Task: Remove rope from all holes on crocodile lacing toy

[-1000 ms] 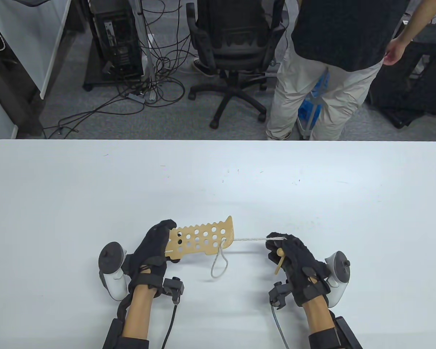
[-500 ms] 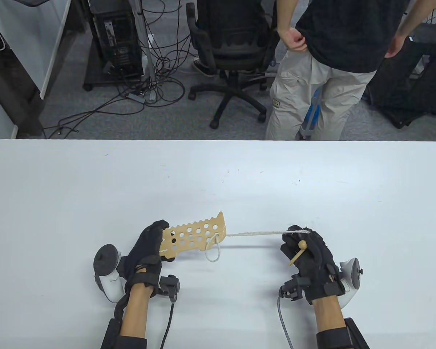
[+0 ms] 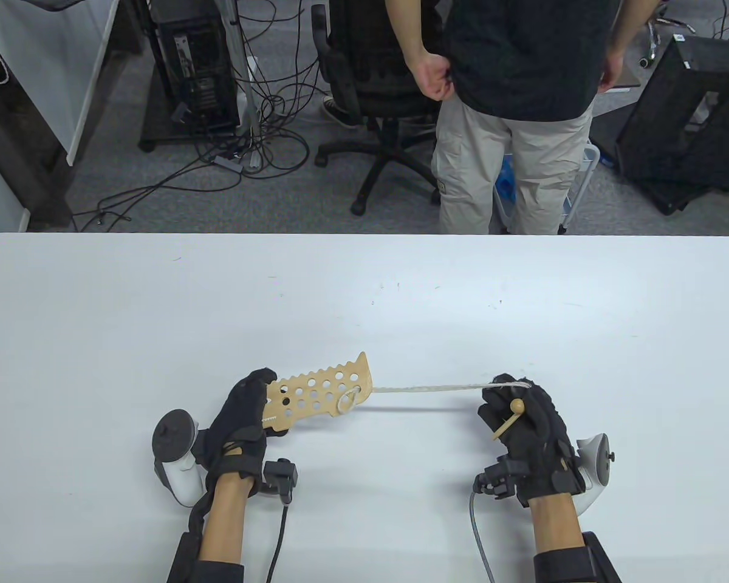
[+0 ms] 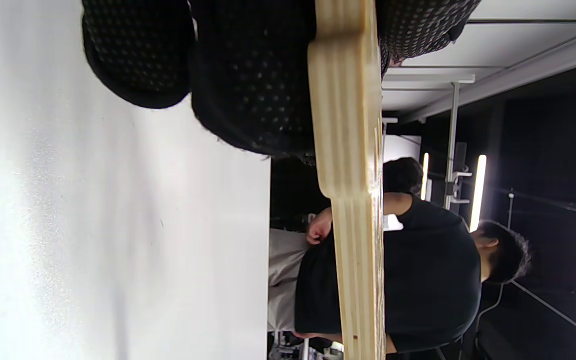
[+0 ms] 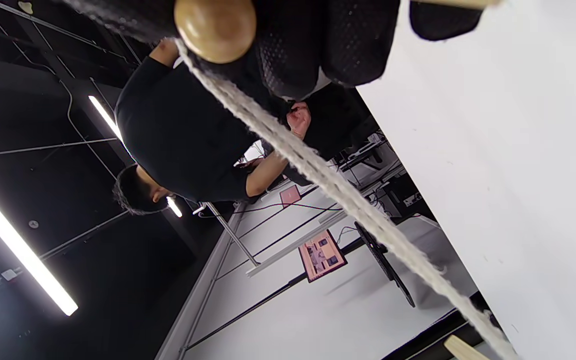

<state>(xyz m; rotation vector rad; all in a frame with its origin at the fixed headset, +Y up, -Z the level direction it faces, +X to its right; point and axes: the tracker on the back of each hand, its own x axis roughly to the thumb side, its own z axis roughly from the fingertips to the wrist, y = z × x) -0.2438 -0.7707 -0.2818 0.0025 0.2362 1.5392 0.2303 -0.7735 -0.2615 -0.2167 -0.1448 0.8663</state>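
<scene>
The wooden crocodile lacing toy [image 3: 322, 395] is held above the table, and my left hand [image 3: 246, 413] grips its left end. A small loop of white rope [image 3: 348, 399] still lies at the holes near its right end. From there the rope [image 3: 431, 388] runs taut to my right hand [image 3: 519, 413], which grips it together with the wooden needle [image 3: 508, 418]. In the left wrist view the toy's edge [image 4: 353, 200] passes between my gloved fingers [image 4: 248, 90]. The right wrist view shows the needle's knob [image 5: 215, 27] and the rope [image 5: 318, 170] stretching away.
The white table [image 3: 364, 291] spans the view. Beyond its far edge a person [image 3: 516, 115] stands with their back turned, beside an office chair [image 3: 383, 85], a computer tower and floor cables [image 3: 243, 139].
My right hand has pulled the rope to the right, and the hanging loop under the toy has shrunk to a small ring. The toy has drifted slightly left. The person behind has stepped left.
</scene>
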